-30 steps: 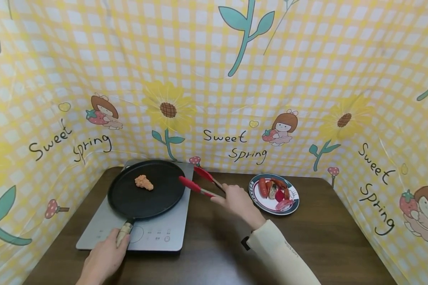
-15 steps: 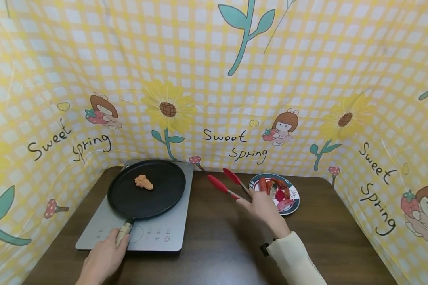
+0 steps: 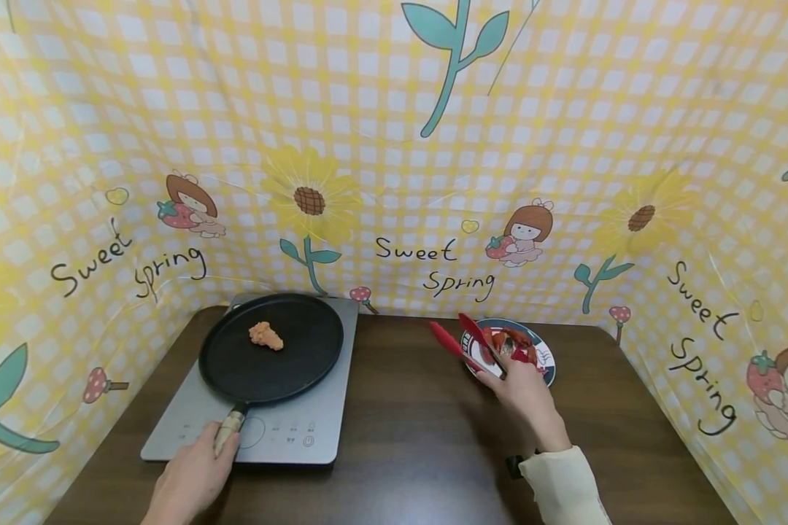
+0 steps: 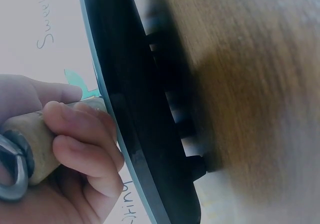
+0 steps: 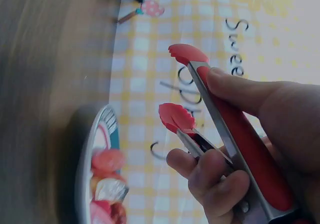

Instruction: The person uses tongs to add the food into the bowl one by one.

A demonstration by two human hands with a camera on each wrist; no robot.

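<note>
Right wrist view, grip point(image 5: 287, 116) curled, holding parted tongs point(image 5: 245, 141)

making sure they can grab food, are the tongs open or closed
Open: the tongs have their two red tips spread apart, with nothing gripped between them, in both the head and right wrist views.

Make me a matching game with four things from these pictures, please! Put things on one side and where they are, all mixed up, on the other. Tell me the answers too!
Things:
1. round pan
2. tongs
3. plate
4. lumpy orange-brown piece

Where they are:
A. spread open, held in the right grip
B. on the silver cooker, with its handle in the left grip
C. lying alone on a flat black surface
D. on the brown table

Right pairs: 1-B, 2-A, 3-D, 4-C
</note>
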